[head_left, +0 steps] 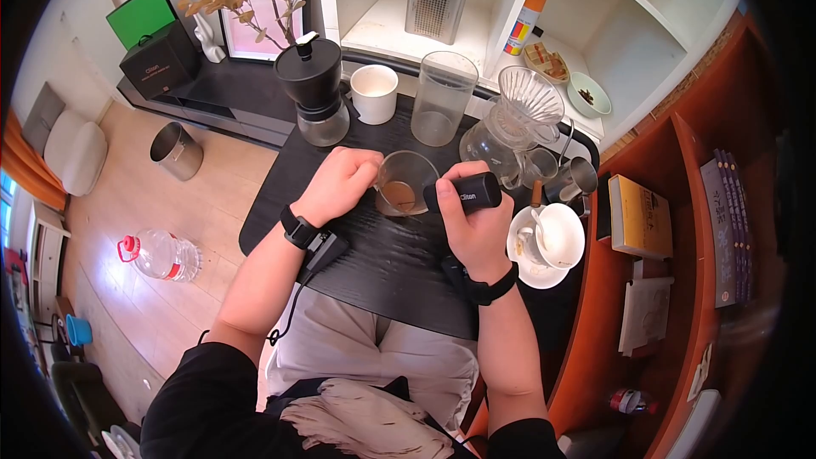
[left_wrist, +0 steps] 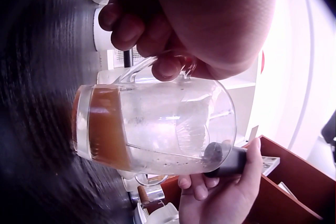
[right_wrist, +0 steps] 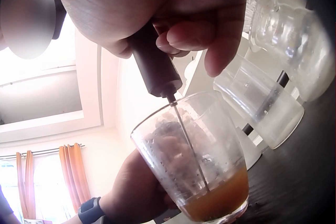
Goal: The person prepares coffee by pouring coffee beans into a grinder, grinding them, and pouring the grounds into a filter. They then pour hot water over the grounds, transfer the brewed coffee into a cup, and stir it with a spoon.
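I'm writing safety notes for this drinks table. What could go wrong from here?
The frother in the right hand has its thin shaft slanting into the brown liquid, so it might splash or strike the wall of the glass mug. The left hand holds the mug at its handle; a loosened grip could let it tip. The white cup, on its saucer near the right hand, might get knocked.

Clear bottle (head_left: 172, 257) (red-topped) on floor (head_left: 225, 195).
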`<state>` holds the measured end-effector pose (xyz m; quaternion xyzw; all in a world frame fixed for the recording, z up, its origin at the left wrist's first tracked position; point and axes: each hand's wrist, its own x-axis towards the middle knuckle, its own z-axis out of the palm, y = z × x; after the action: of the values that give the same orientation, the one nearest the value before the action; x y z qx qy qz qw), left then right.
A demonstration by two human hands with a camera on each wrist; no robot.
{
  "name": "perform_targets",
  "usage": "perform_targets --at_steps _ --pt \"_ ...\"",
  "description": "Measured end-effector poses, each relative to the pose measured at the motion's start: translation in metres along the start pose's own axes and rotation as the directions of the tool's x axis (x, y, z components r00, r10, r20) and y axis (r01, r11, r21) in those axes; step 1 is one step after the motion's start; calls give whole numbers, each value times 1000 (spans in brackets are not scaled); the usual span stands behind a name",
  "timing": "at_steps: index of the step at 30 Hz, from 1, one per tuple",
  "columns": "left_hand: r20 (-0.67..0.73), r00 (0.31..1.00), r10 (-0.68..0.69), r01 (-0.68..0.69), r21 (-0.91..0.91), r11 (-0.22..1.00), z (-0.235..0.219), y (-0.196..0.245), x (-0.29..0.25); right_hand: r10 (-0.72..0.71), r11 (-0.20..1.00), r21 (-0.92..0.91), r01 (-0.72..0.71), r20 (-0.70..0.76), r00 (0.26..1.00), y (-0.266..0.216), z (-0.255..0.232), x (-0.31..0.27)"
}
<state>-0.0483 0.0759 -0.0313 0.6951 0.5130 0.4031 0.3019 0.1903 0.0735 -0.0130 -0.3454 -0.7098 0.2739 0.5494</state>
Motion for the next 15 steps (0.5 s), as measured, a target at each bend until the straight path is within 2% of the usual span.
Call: perform_targets --at_steps 15 --pt "-13 1000 -6 5 -76 997 2 -7 0 -56 998 -16 55 -42 998 1 3 -2"
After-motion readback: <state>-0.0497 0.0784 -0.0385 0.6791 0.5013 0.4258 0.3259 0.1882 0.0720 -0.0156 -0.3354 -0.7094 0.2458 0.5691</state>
